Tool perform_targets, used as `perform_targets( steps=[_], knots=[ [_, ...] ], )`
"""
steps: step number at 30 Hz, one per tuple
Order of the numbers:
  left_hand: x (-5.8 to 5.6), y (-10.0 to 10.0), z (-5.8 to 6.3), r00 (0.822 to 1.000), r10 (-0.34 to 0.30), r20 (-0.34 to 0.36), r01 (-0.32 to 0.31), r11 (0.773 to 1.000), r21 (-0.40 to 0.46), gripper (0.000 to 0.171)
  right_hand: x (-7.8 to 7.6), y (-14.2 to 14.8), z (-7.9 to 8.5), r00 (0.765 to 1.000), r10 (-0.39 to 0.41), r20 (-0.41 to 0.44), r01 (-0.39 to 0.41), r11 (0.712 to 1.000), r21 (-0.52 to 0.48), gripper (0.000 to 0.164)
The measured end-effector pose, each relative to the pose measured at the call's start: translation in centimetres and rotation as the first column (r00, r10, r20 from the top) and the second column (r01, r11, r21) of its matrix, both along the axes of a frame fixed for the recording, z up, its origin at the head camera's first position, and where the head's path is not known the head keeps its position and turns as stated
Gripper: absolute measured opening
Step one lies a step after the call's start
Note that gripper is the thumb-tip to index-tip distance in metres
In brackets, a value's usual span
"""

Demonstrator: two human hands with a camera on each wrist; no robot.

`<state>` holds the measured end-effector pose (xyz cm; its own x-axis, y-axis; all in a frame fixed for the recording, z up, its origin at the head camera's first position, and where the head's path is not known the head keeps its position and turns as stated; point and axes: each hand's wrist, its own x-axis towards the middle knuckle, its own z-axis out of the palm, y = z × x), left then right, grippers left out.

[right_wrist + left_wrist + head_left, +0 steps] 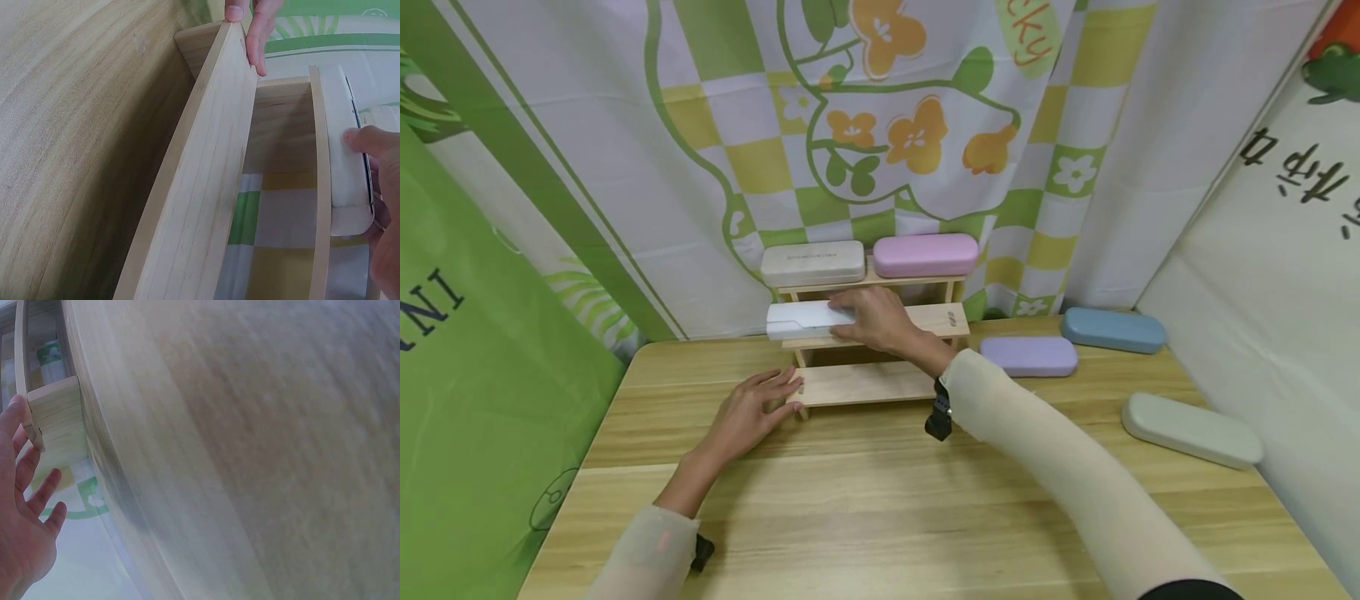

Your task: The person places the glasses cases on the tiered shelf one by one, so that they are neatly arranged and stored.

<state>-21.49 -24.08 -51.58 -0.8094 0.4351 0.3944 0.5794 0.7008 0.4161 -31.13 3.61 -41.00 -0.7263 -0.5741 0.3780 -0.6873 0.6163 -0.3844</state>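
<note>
A three-step wooden display rack [872, 385] stands at the back of the table. My right hand [880, 318] holds a white glasses case [797, 319] at the left part of the middle step, thumb on its near side in the right wrist view. My left hand [752, 414] grips the left end of the lowest step, thumb at the front edge and fingers at the back one; its other fingers spread free in the left wrist view. A pale grey glasses case [812, 262] and a pink glasses case [925, 255] sit side by side on the top step.
Right of the rack lie a lilac glasses case [1028, 357], a blue glasses case [1113, 330] and a pale green glasses case [1192, 430] on the wooden table [880, 508]. A printed curtain [715, 192] hangs close behind the rack.
</note>
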Motion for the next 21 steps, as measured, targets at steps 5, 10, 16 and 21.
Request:
perform_targets(
  steps=[5,10,16,21],
  knots=[
    [0.02,0.08,0.05,1.000,0.000,-0.007,0.000,1.000,0.003,0.044,0.05,-0.06,-0.02,1.000,-0.026,-0.009,0.026,1.000,0.005,0.040],
    [0.08,0.06,-0.04,1.000,0.001,0.001,-0.001,1.000,-0.004,0.044,0.06,0.05,-0.05,0.999,-0.026,-0.021,0.027,0.999,0.020,0.041],
    [0.15,0.07,-0.02,1.000,0.000,0.001,0.000,1.000,-0.002,0.045,0.08,0.43,0.00,0.999,-0.008,-0.038,0.009,1.000,0.017,0.042],
    [0.09,0.10,0.03,1.000,0.003,-0.006,-0.003,1.000,-0.002,0.045,0.22,0.80,0.12,0.998,0.008,-0.054,-0.009,1.000,-0.014,0.043]
  ],
)
